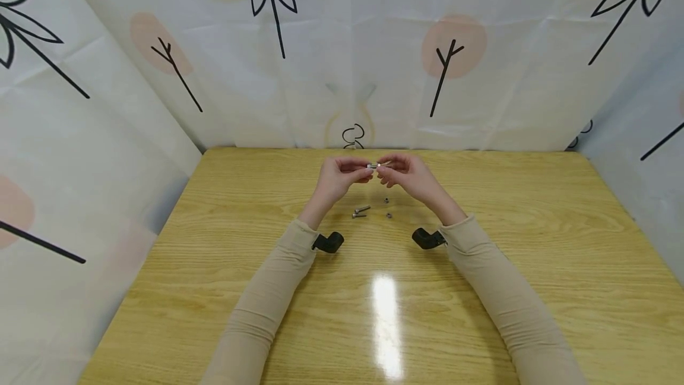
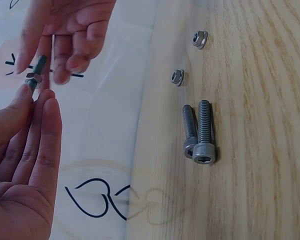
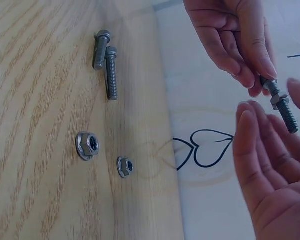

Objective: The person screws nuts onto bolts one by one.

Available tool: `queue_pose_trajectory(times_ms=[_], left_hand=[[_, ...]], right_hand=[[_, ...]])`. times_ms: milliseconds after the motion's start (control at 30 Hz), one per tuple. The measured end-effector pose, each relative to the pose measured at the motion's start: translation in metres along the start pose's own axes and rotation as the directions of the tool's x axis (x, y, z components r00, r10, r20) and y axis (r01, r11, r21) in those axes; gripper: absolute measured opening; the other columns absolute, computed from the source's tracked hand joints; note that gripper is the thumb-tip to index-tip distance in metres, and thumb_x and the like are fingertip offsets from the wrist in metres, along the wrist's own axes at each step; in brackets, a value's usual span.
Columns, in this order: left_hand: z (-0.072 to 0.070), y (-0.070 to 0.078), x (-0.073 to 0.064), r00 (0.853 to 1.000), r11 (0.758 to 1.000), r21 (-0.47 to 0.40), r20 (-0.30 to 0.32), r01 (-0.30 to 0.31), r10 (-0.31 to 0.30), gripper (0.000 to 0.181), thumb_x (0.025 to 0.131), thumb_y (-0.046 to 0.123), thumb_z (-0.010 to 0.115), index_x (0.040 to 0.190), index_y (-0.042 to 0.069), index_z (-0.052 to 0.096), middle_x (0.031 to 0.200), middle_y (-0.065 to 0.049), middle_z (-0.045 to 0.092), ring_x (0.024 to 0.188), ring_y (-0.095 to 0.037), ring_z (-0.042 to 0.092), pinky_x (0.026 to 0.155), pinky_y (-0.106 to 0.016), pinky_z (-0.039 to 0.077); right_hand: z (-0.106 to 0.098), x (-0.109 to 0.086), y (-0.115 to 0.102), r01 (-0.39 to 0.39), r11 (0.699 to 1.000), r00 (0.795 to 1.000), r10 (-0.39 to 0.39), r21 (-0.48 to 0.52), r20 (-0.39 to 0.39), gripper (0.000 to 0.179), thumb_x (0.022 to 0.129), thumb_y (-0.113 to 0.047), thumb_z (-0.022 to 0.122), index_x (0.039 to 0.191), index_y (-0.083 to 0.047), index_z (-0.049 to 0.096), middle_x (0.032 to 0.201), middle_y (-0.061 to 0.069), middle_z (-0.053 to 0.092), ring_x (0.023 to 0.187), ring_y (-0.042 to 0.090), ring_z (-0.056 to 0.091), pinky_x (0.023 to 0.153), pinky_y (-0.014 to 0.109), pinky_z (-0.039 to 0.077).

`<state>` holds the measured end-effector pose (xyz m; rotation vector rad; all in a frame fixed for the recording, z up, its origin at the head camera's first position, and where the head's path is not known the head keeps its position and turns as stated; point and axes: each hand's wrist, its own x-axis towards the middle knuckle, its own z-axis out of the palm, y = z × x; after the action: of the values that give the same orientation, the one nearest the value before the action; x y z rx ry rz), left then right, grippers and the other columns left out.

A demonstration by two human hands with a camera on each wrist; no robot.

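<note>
One bolt (image 3: 287,115) in left hand (image 1: 336,177), right hand (image 1: 411,176) beside, table edge (image 1: 481,153) close

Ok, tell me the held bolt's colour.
The held bolt is metallic grey, clearest in the right wrist view.

Clock read from each frame's centre. Head view: from above at the person's end, facing forward and down over the wood-grain table (image 1: 224,290) to the printed backdrop (image 1: 320,94) at 12 o'clock; widest, farthest off. Shows the black wrist cameras (image 1: 329,243) at 6 and 4. Left wrist: close in, rolled sideways, table toward 3, backdrop toward 9. Right wrist: similarly close, rolled opposite, table toward 9, backdrop toward 3. Wrist views share left hand (image 2: 25,165), right hand (image 3: 280,185), the nut-fitted screw (image 3: 280,102), loose cap screws (image 2: 204,132) and flange nuts (image 3: 87,145).
</note>
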<state>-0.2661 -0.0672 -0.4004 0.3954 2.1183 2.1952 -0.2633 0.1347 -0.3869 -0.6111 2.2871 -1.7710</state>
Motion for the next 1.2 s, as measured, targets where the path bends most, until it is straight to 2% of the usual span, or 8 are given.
queue_pose_trajectory(times_ms=[133, 300, 500, 600, 733, 833, 1000, 1200], left_hand=[[0.0005, 0.0012, -0.0007, 1.0, 1.0, -0.001, 0.001, 0.0, 0.0, 0.017, 0.083, 0.004, 0.074, 0.098, -0.005, 0.072, 0.09, -0.014, 0.071, 0.079, -0.024, 0.071, 0.076, -0.039, 0.06], [0.0011, 0.0028, -0.0018, 1.0, 1.0, 0.011, 0.005, -0.002, 0.002, 0.016, 0.084, 0.005, 0.073, 0.098, -0.003, 0.073, 0.091, -0.013, 0.072, 0.079, -0.024, 0.071, 0.079, -0.043, 0.059], [-0.0002, 0.0028, 0.0002, 1.0, 1.0, 0.008, -0.003, -0.003, 0.003, 0.017, 0.084, 0.004, 0.073, 0.099, -0.004, 0.072, 0.091, -0.014, 0.072, 0.079, -0.024, 0.071, 0.076, -0.039, 0.06], [-0.0007, 0.0033, 0.0002, 1.0, 1.0, 0.012, 0.003, -0.012, 0.012, 0.017, 0.084, 0.005, 0.073, 0.099, -0.004, 0.072, 0.091, -0.014, 0.071, 0.079, -0.024, 0.071, 0.076, -0.038, 0.06], [-0.0007, 0.0039, -0.0006, 1.0, 1.0, 0.025, 0.008, -0.015, 0.015, 0.017, 0.084, 0.007, 0.074, 0.098, -0.003, 0.073, 0.09, -0.014, 0.072, 0.08, -0.025, 0.071, 0.076, -0.038, 0.06], [-0.0006, 0.0043, -0.0006, 1.0, 0.999, 0.03, 0.007, -0.014, 0.014, 0.017, 0.084, 0.007, 0.074, 0.098, -0.002, 0.073, 0.09, -0.014, 0.072, 0.079, -0.024, 0.071, 0.076, -0.038, 0.06], [-0.0003, 0.0061, -0.0001, 1.0, 1.0, 0.019, 0.001, -0.006, 0.006, 0.017, 0.084, 0.006, 0.073, 0.099, -0.003, 0.072, 0.09, -0.014, 0.071, 0.079, -0.024, 0.071, 0.077, -0.04, 0.06], [0.0013, 0.0085, -0.0014, 1.0, 1.0, 0.018, 0.006, -0.013, 0.013, 0.017, 0.084, 0.004, 0.073, 0.099, -0.004, 0.072, 0.09, -0.015, 0.071, 0.079, -0.024, 0.071, 0.075, -0.038, 0.06]], right_hand=[[0.0004, -0.0005, -0.0003, 0.013, 1.0, 1.0, -0.013, 0.025, -0.02, 0.031, 0.094, -0.014, 0.064, 0.118, 0.005, 0.059, 0.104, 0.024, 0.064, 0.09, 0.033, 0.065, 0.083, 0.053, 0.054], [0.0007, 0.0004, -0.0026, 0.003, 1.0, 1.0, -0.003, -0.004, 0.0, 0.032, 0.1, -0.023, 0.055, 0.107, 0.007, 0.064, 0.094, 0.025, 0.064, 0.083, 0.038, 0.063, 0.073, 0.047, 0.057], [0.0001, 0.0, -0.0024, 0.045, 0.998, 0.999, -0.045, 0.046, -0.002, 0.034, 0.096, -0.016, 0.061, 0.121, 0.005, 0.056, 0.099, 0.018, 0.065, 0.084, 0.027, 0.065, 0.078, 0.048, 0.056], [0.0002, 0.0011, -0.0012, 0.058, 0.997, 0.998, -0.058, 0.051, -0.007, 0.03, 0.094, -0.012, 0.064, 0.117, 0.006, 0.058, 0.1, 0.019, 0.065, 0.086, 0.032, 0.065, 0.078, 0.047, 0.057], [0.0009, 0.0027, -0.0009, 0.028, 1.0, 1.0, -0.028, 0.012, 0.001, 0.031, 0.097, -0.02, 0.06, 0.111, 0.009, 0.062, 0.093, 0.022, 0.065, 0.085, 0.042, 0.062, 0.076, 0.052, 0.056], [0.001, 0.0029, -0.0007, 0.014, 1.0, 1.0, -0.014, 0.004, 0.006, 0.036, 0.099, -0.024, 0.056, 0.112, 0.009, 0.062, 0.092, 0.022, 0.065, 0.084, 0.042, 0.062, 0.074, 0.051, 0.056], [-0.0011, 0.0012, 0.001, 0.053, 0.997, 0.998, -0.052, 0.053, -0.019, 0.034, 0.095, -0.014, 0.062, 0.124, 0.003, 0.056, 0.104, 0.019, 0.065, 0.088, 0.026, 0.066, 0.084, 0.051, 0.054], [-0.0011, -0.0005, 0.0003, 0.084, 0.994, 0.996, -0.082, 0.065, -0.037, 0.028, 0.092, -0.008, 0.066, 0.116, 0.006, 0.061, 0.103, 0.016, 0.067, 0.087, 0.023, 0.067, 0.084, 0.051, 0.055]])
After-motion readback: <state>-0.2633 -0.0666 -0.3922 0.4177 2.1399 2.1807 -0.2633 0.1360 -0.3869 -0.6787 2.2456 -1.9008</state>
